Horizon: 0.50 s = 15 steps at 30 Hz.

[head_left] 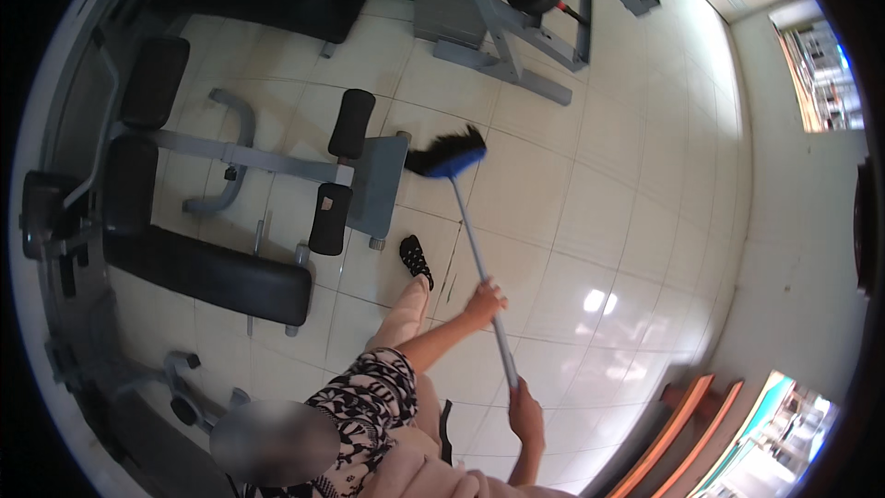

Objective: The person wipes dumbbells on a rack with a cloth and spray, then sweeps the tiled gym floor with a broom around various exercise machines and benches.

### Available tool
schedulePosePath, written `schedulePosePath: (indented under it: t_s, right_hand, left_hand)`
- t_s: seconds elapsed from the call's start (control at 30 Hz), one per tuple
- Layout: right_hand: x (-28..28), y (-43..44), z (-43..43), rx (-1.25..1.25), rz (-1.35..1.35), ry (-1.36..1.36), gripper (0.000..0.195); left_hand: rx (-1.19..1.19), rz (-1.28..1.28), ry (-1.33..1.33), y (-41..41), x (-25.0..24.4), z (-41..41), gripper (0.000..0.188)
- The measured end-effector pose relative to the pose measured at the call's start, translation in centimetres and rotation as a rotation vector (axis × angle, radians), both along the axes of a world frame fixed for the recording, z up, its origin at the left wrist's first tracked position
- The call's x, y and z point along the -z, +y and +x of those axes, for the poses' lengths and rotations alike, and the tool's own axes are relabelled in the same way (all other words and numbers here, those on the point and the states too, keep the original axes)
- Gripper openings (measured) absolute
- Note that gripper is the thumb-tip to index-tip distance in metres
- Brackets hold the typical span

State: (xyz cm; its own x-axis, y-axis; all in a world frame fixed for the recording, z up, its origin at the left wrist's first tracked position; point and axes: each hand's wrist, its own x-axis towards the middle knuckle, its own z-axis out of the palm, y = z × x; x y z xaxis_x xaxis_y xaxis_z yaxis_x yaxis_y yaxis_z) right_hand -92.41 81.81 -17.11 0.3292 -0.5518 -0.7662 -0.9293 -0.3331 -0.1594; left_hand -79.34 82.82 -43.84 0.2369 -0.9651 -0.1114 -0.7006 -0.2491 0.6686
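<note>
My left hand (pixel 486 304) is closed around the middle of the grey handle (pixel 472 238) of a push-style broom. Lower down, my right hand (pixel 526 409) grips the same handle near its end. The broom's blue head with black bristles (pixel 449 153) lies at the tiled floor, just right of a grey footplate (pixel 379 183) on a gym bench. One foot in a black patterned shoe or sock (pixel 416 259) stands on the floor left of the handle.
Padded exercise benches (pixel 207 273) fill the left side, with another black bench (pixel 276 7) behind. A grey weight rack (pixel 511 62) with black plates stands at the top. A white wall (pixel 781 221) runs along the right, with orange-edged boards (pixel 664 436) at lower right.
</note>
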Motion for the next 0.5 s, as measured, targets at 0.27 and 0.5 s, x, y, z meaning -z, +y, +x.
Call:
schedulePosePath:
  t_s: [0.27,0.5]
  right_hand:
    - [-3.2,-7.6,-7.7,0.597,0.051,-0.311,0.033]
    - [-7.2,-16.0,17.8,0.077,-0.032,-0.213,0.034]
  left_hand:
    - [0.597,-0.016,0.261,-9.6,-11.2,4.3,0.024]
    - [0.293,-0.285,0.219,-9.9,-17.3,16.4,0.018]
